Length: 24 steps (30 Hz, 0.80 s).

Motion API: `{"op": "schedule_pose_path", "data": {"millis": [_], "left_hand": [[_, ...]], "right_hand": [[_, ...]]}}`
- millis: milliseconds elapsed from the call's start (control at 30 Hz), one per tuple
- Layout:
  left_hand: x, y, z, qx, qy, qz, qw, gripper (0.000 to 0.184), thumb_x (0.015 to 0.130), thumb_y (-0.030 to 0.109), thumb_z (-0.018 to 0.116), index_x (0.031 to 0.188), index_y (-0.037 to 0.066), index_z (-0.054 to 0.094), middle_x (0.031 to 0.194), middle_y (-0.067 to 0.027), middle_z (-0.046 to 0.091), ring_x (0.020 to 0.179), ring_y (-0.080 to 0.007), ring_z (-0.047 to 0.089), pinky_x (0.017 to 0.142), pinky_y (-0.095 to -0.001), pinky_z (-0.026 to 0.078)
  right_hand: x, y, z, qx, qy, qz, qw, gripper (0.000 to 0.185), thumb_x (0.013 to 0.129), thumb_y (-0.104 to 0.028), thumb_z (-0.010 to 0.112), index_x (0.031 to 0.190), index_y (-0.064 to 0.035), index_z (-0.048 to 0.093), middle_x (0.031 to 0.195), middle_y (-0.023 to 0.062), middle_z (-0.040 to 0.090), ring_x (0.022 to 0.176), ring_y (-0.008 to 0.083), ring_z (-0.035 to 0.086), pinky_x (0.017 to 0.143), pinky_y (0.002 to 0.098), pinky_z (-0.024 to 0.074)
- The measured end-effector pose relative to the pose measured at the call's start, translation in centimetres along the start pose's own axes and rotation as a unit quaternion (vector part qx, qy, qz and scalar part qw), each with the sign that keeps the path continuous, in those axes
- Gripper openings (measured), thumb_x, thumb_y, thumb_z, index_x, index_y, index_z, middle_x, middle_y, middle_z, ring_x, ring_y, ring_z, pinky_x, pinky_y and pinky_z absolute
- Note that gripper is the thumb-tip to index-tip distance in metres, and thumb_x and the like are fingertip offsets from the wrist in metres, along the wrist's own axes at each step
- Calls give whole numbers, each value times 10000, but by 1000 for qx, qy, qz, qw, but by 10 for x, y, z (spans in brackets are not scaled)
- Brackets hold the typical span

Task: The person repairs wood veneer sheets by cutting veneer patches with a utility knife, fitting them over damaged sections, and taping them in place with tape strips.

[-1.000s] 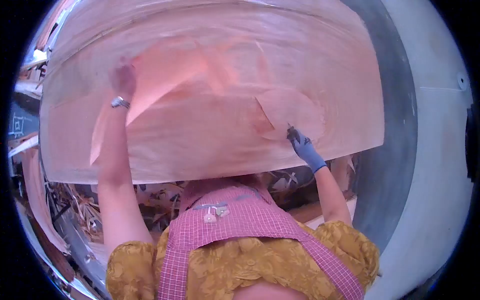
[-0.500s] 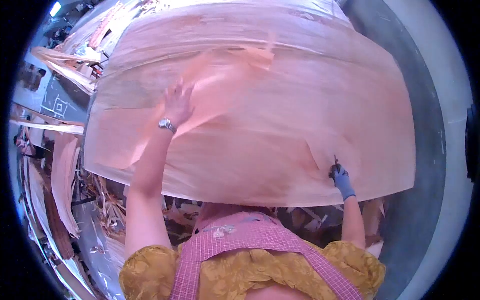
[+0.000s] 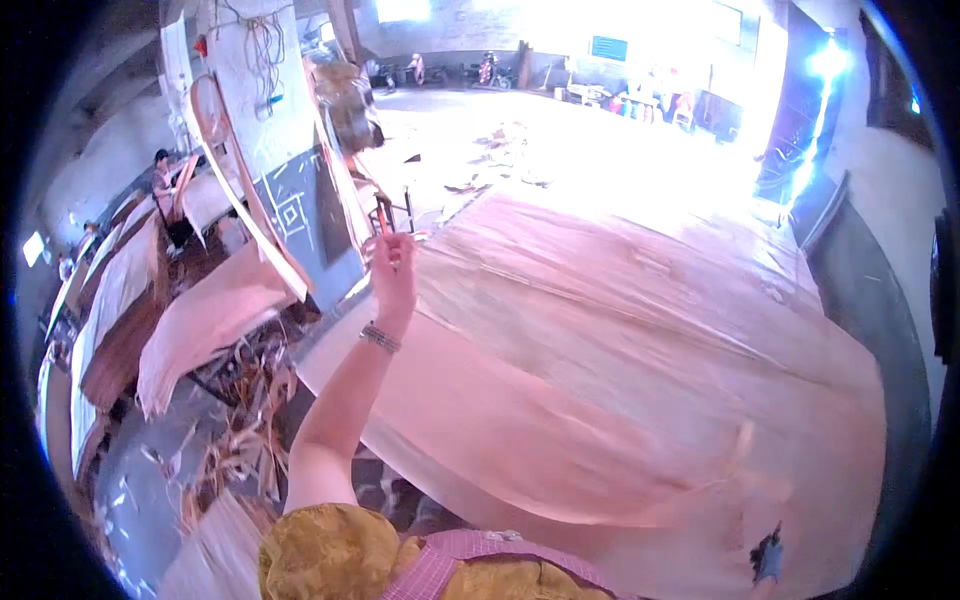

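Note:
A broad layer of thin pinkish wood veneer sheets [image 3: 520, 400] spreads out in front of me. My left hand [image 3: 395, 270], bare with a metal watch band at the wrist, is raised at the far left edge of the veneer. Its fingers are curled together, and whatever they might hold is too blurred to make out. Low on the right, my right hand [image 3: 768, 562] wears a blue-grey glove. It is closed around a small dark pointed tool [image 3: 777, 530], whose kind I cannot tell, over the veneer near its front edge.
To the left, bent veneer sheets [image 3: 215, 315] droop over a support, with torn veneer scraps [image 3: 240, 440] below. A grey-and-white pillar [image 3: 290, 190] stands beyond my left hand. Another person [image 3: 170, 190] is farther left. A low wall [image 3: 860, 260] runs along the right.
My view has swung up and left, showing the room. My left hand has gone from lying spread on the veneer to curled at its left edge. The right hand keeps its tool.

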<state>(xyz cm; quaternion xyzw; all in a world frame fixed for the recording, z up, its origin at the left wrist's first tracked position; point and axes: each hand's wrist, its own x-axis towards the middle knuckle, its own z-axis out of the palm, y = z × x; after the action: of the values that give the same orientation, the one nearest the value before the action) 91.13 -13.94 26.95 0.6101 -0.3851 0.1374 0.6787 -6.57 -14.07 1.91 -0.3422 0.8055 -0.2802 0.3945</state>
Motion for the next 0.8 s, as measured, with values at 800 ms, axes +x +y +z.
{"op": "schedule_pose_path", "data": {"millis": [800], "left_hand": [[216, -59, -167, -292, -241, -314, 871, 239, 936, 345, 661, 992, 117, 708, 888, 16, 682, 837, -110, 630, 714, -265, 448]], "right_hand": [[-573, -579, 618, 50, -291, -732, 614, 177, 935, -179, 651, 980, -9, 626, 821, 167, 645, 697, 194, 587, 651, 358, 482]]}}
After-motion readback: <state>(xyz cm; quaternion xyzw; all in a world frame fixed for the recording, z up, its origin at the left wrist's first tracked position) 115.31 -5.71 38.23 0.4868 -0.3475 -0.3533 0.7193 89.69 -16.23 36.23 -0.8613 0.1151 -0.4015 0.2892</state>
